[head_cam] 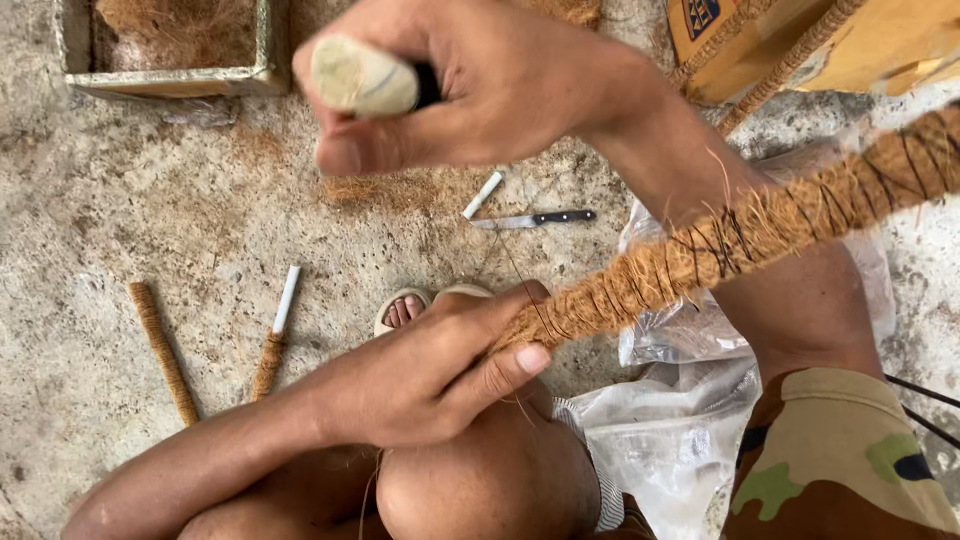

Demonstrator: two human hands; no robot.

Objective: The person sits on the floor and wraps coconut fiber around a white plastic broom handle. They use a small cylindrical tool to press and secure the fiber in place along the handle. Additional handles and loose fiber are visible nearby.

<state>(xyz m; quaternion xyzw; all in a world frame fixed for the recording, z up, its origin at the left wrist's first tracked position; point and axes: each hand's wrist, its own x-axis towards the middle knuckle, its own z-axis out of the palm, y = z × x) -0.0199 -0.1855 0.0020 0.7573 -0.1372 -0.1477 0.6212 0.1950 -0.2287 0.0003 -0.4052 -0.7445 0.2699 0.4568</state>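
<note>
Concrete floor [150, 200] | left fingers [500, 370] pinch coir pole [740, 235] | right fingers [400, 150] clench spool [365, 78]

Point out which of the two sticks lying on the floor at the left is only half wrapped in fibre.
The right-hand stick: its upper half is bare white, fibre covering only the lower half. The other stick is brown along its whole length.

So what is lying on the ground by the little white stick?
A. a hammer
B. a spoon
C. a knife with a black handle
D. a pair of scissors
C: a knife with a black handle lies flat on the concrete floor, just right of the short white stick.
</note>
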